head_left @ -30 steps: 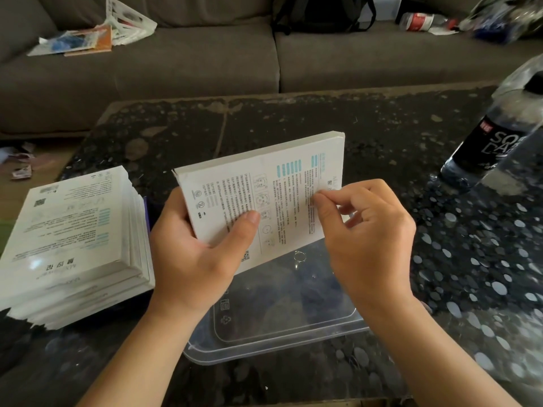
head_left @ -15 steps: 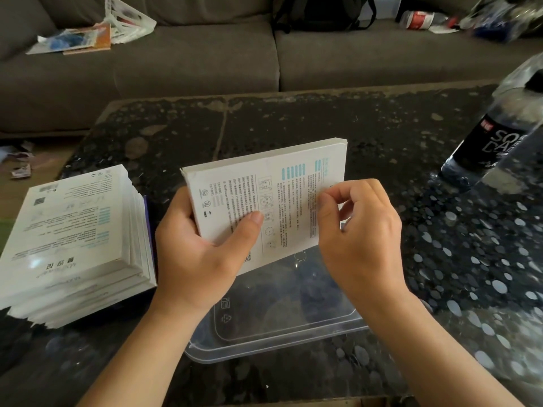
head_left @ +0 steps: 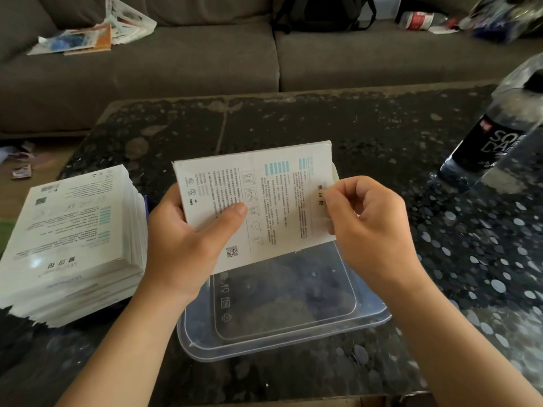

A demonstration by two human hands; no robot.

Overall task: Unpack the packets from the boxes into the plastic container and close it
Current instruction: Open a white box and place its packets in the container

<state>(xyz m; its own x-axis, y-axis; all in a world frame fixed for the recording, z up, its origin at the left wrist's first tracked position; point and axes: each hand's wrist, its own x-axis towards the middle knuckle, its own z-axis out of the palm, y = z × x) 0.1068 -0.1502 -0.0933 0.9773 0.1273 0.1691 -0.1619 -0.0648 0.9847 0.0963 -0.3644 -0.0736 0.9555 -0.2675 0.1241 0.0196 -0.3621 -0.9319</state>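
Since a moment ago the right end of the box [head_left: 264, 201] has come open: a pale flap now stands up just above the right hand's pinch, and the edge of a packet [head_left: 321, 195] shows out of that end. The right hand [head_left: 373, 230] pinches this packet edge between thumb and forefinger, its other fingers curled. The left hand [head_left: 182, 248] grips the opposite end of the box, thumb pressed flat across the printed face and fingers hidden behind. Both hands hold the box tilted in the air, above the table [head_left: 293, 121]. Directly below the grip the clear plastic container [head_left: 264, 349] lies on the table. Left of the left-hand grip sits a white stack [head_left: 73, 236] of similar printed packs. Far right of the pinch stands a bottle [head_left: 496, 142].
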